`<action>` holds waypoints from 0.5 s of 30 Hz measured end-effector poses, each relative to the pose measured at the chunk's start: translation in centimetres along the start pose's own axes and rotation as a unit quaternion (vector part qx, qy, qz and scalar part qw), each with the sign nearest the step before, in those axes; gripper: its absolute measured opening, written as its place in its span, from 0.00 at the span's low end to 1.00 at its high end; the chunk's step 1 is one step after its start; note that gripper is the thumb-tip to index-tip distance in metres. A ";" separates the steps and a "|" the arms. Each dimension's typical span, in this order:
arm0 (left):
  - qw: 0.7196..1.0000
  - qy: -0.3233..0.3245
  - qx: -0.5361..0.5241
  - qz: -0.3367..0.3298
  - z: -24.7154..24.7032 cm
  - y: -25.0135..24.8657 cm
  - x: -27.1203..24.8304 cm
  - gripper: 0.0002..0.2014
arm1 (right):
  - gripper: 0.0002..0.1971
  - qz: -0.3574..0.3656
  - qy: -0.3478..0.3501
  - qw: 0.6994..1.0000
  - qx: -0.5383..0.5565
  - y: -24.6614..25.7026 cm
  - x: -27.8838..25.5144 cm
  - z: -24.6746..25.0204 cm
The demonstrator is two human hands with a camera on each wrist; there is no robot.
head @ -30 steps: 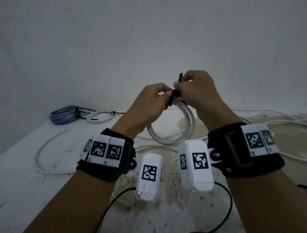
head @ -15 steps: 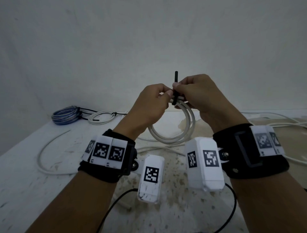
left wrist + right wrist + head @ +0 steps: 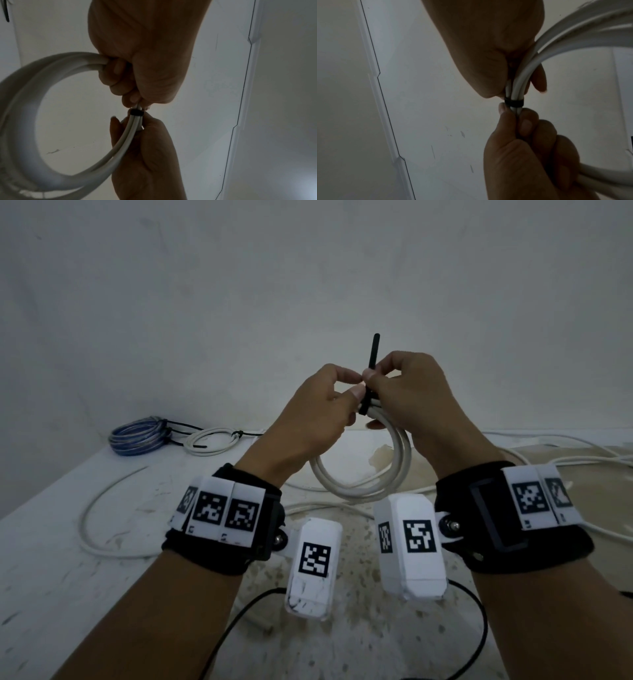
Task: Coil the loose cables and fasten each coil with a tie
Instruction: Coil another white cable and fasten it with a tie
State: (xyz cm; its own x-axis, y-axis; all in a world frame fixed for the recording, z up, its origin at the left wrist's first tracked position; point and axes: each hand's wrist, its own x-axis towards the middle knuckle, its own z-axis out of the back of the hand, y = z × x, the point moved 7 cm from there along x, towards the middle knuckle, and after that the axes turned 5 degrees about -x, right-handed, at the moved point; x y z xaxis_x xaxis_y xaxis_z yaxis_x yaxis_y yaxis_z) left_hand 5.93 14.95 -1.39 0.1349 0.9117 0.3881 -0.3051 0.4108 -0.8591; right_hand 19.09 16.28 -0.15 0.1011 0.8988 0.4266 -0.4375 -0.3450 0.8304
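Note:
I hold a white cable coil [image 3: 363,487] up above the table, its loops hanging below my hands. A black tie [image 3: 372,354] wraps the top of the coil, and its tail sticks straight up. My left hand [image 3: 354,387] grips the bundled strands just left of the tie, fingers curled round them. My right hand [image 3: 371,376] pinches the tail at its base, with a lower finger under the strands. In the left wrist view the tie [image 3: 136,112] is a tight band round the coil [image 3: 25,121]. The right wrist view shows the same band [image 3: 513,103] between both hands.
A tied blue coil [image 3: 138,436] and a tied small white coil [image 3: 212,440] lie at the back left of the white table [image 3: 51,577]. Loose white cables run at the left [image 3: 89,525] and the right [image 3: 565,453]. Black leads [image 3: 239,621] trail near the front.
The tie's tail now stands longer above my right fingers, which have pulled it upward. Both hands and the coil stay in much the same place.

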 end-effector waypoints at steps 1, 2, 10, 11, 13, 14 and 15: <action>1.000 -0.009 0.004 0.000 0.2 0.0 0.1 0.10 | 0.08 0.002 0.000 1.000 0.001 0.0 0.0 0.0; 1.000 -0.016 0.010 0.001 0.5 0.1 0.1 0.10 | 0.08 0.005 0.005 1.000 -0.004 0.0 0.0 -0.1; 0.999 0.012 0.042 0.022 0.1 0.4 0.0 0.10 | 0.08 -0.039 0.042 0.997 0.054 -0.5 -0.1 -0.4; 0.999 0.012 0.037 0.031 0.1 0.4 0.0 0.11 | 0.08 -0.019 0.027 0.999 0.041 -0.3 0.0 -0.2; 0.999 0.013 0.017 0.042 0.3 0.4 0.0 0.13 | 0.08 0.037 -0.011 0.999 -0.019 0.4 0.3 -0.1; 0.999 0.016 0.009 0.042 0.4 0.3 0.0 0.14 | 0.08 0.055 -0.023 0.997 -0.041 0.8 0.4 -0.2; 0.999 0.021 0.008 0.039 0.6 0.2 0.0 0.15 | 0.08 0.064 -0.029 0.996 -0.050 1.0 0.4 -0.3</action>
State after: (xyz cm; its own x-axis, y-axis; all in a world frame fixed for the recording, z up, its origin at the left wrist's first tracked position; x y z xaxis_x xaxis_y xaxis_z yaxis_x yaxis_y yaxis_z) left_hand 5.34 15.01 -1.33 0.1486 0.9405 0.3055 -0.3310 0.3384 -0.8809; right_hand 18.44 16.35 0.69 0.0884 0.8306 0.5498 -0.5372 -0.4250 0.7285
